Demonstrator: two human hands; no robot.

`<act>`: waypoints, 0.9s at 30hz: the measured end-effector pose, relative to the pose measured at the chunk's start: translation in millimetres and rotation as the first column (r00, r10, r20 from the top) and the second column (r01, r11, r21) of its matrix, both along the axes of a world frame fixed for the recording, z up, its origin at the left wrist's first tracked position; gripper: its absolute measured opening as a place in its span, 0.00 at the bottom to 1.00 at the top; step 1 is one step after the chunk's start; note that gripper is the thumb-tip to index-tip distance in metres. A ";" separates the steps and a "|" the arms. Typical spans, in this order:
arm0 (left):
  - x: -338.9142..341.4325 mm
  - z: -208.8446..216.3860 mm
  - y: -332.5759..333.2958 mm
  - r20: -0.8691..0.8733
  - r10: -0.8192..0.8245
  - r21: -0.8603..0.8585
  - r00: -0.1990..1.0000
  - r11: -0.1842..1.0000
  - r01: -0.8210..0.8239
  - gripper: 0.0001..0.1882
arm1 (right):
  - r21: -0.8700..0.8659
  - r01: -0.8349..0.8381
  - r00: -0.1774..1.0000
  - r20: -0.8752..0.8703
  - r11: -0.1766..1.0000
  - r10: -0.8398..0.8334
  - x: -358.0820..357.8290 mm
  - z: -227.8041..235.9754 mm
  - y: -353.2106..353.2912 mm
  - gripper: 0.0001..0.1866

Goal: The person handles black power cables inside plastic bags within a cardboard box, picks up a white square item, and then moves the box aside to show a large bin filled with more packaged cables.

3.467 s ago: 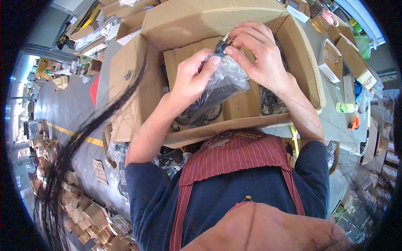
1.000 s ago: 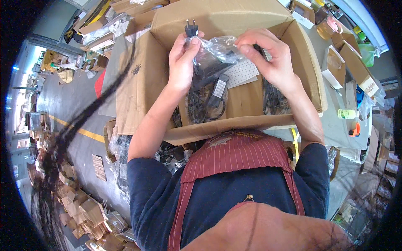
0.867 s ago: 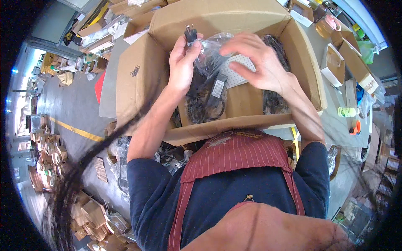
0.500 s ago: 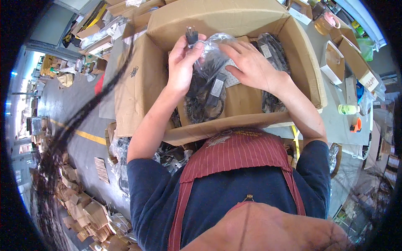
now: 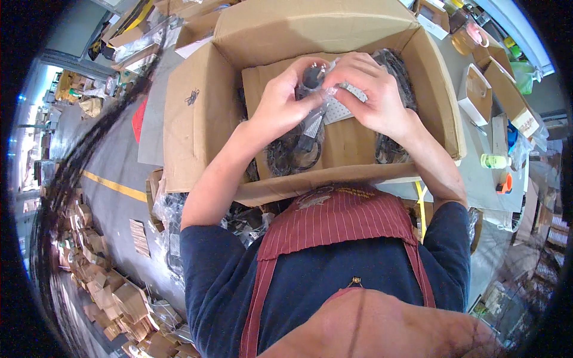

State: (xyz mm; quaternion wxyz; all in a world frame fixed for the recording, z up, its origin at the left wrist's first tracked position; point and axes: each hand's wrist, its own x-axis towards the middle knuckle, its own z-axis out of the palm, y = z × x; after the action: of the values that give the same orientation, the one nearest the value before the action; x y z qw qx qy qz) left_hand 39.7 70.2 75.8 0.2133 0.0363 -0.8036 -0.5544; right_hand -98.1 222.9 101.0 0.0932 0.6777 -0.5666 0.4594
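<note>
Above the open cardboard box (image 5: 194, 128), my left hand (image 5: 283, 98) grips a black power cord (image 5: 313, 75) at its plug end. Clear plastic is bunched around the cord, and my right hand (image 5: 373, 92) pinches a twist of this plastic bag (image 5: 330, 90) beside the left fingertips. Both hands nearly touch. Below them in the box lies a bundle of coiled black cables (image 5: 289, 152) with a white label. A white dotted sheet (image 5: 339, 112) shows behind my right wrist. More bagged black cables (image 5: 389, 146) lie along the box's right side.
The box stands on a grey table (image 5: 486, 188). At right are a small white carton (image 5: 476, 89), a green-labelled bottle (image 5: 495, 161) and an orange tape dispenser (image 5: 505, 184). Flattened cardboard (image 5: 131, 301) is heaped on the floor at lower left.
My left hand has turned and moved right, so the plug's prongs no longer point up. My right hand, previously spread over the bag, has closed on the plastic next to it.
</note>
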 end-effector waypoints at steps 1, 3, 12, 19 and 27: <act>1.3 -2.6 -2.2 0.000 0.002 0.001 1.000 1.000 -0.002 0.20 | 0.001 -0.002 1.000 0.000 1.000 0.002 0.3 -0.5 -0.4 0.10; 5.4 -5.3 -8.4 0.174 -0.107 -0.036 0.979 0.993 0.115 0.14 | -0.013 -0.014 1.000 -0.020 1.000 0.014 0.4 -1.4 -1.1 0.10; 7.0 -0.6 -7.6 0.096 -0.052 0.115 0.994 0.992 0.041 0.06 | -0.035 -0.030 0.999 0.014 0.999 0.030 1.0 0.5 -0.3 0.11; 6.6 16.7 -11.4 -0.005 0.167 0.553 0.986 0.822 -0.137 0.08 | -0.045 0.034 0.995 0.090 0.998 -0.030 -0.3 7.4 5.3 0.11; 15.1 31.6 -31.9 -0.093 0.371 0.690 0.924 0.693 -0.209 0.09 | 0.055 0.092 0.987 0.126 0.994 -0.098 4.5 0.3 2.5 0.17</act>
State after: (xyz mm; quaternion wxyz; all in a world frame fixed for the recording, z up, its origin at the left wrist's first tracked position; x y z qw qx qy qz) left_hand 54.8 38.3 107.3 0.3608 0.1742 -0.5055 -0.7642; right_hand -93.6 225.4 101.3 0.0615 0.6210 -0.6143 0.4830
